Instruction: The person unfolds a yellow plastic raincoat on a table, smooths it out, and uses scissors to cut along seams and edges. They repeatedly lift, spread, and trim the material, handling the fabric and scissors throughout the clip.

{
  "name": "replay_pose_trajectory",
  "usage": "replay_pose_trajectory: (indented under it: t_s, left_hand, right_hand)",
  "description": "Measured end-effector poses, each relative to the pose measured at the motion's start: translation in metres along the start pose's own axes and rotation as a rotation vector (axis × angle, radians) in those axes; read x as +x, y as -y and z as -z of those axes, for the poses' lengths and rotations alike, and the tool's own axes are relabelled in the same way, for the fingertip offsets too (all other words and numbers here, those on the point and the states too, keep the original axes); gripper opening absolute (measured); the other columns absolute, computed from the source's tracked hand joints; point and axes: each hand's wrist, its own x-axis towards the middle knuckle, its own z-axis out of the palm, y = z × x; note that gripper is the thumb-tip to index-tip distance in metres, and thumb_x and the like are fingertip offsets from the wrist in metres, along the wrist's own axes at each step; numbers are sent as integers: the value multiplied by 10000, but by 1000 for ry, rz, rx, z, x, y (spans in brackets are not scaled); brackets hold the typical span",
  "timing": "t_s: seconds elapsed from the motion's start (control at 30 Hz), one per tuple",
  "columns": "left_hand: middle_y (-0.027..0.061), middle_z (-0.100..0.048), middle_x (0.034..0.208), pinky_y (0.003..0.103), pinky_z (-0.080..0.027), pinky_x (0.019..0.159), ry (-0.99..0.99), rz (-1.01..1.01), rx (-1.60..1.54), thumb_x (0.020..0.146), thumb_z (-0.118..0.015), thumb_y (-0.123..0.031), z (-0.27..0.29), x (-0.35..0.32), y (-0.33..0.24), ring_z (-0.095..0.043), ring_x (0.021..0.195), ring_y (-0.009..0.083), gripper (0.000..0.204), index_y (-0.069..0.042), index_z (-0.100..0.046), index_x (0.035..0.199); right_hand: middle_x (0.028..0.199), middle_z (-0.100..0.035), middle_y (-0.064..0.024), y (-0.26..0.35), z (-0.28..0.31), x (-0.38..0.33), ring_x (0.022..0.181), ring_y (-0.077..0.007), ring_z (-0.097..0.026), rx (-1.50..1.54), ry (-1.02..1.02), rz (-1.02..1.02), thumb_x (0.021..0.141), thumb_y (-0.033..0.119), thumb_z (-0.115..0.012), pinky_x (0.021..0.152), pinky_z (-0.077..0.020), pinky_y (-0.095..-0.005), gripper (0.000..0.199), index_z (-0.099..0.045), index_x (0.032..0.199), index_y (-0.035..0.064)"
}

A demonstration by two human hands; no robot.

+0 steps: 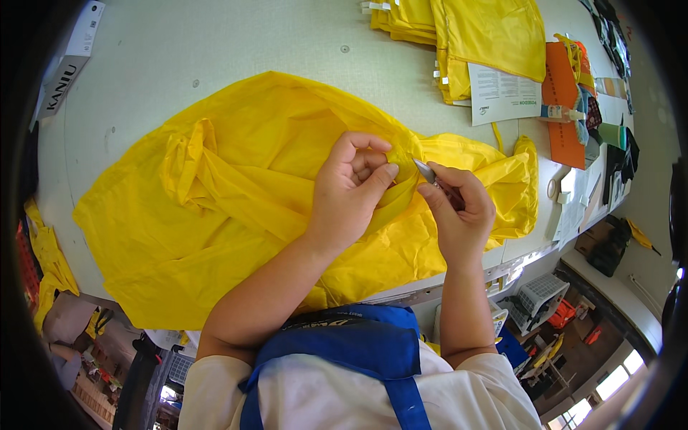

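Observation:
A large yellow garment (272,122) of thin, crinkled fabric lies spread and bunched on the pale table (236,43). My left hand (347,190) is closed over its middle, thumb and fingertips pinching a bit of the yellow cloth. Just to the right, my right hand (462,211) grips a pair of small thread snips (424,170). Their pointed metal blades angle up and left, at the fabric close to my left fingertips. Most of the handle is hidden in my right palm, and whether the blades touch a thread is too small to tell.
Folded yellow garments (491,36) are stacked at the far right, with a printed sheet (505,93) under them. Beside it are an orange folder (566,136), a small bottle (562,113) and a tape roll (552,188). A white box (72,61) stands far left. Crates (541,297) sit below the table.

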Motion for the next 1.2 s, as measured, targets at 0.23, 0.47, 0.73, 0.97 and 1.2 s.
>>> replay_pose_trajectory:
  t_s: [0.23, 0.47, 0.73, 0.97, 1.2]
  left_hand:
    - [-44, -436, 678, 163, -336, 496, 5, -95, 433, 816, -639, 11, -7, 4, -11, -414, 581, 8, 255, -34, -514, 1034]
    - [-38, -429, 630, 175, -359, 479, -44, -87, 511, 784, -670, 18, -6, 5, -6, -403, 543, 18, 213, -24, -561, 963]
    - [75, -589, 773, 233, -472, 538, -45, -451, 866, 732, -694, 33, 0, 10, -14, -575, 624, 134, 128, -2, -604, 814]
    - [77, -524, 841, 239, -483, 573, 22, -431, 660, 834, -600, 12, 10, 8, -11, -570, 670, 136, 58, -3, -544, 842]
    - [76, -528, 855, 248, -465, 582, 32, -465, 749, 821, -645, -33, 13, 5, -11, -565, 710, 133, 120, -12, -553, 896]
  right_hand:
    - [880, -591, -20, -1, -5, 1, 742, -37, -513, 546, -5, -248, 801, 6, -672, 665, -419, -167, 290, -548, 1064, 7]
    - [888, -603, -63, 4, -23, 23, 724, -59, -535, 630, 47, -397, 811, -17, -622, 634, -425, -183, 311, -429, 1051, 19]
    - [771, -617, -22, -4, -20, 23, 625, -16, -470, 532, 119, -299, 829, -11, -611, 549, -362, -165, 272, -433, 1031, 29]
    - [740, -606, -10, -9, -17, 30, 529, -12, -412, 759, 133, -445, 802, -3, -621, 464, -295, -166, 288, -435, 1019, 29]
    - [757, -617, -21, -3, -18, 27, 549, -11, -431, 716, 98, -433, 807, -7, -622, 479, -305, -161, 285, -436, 1019, 28]
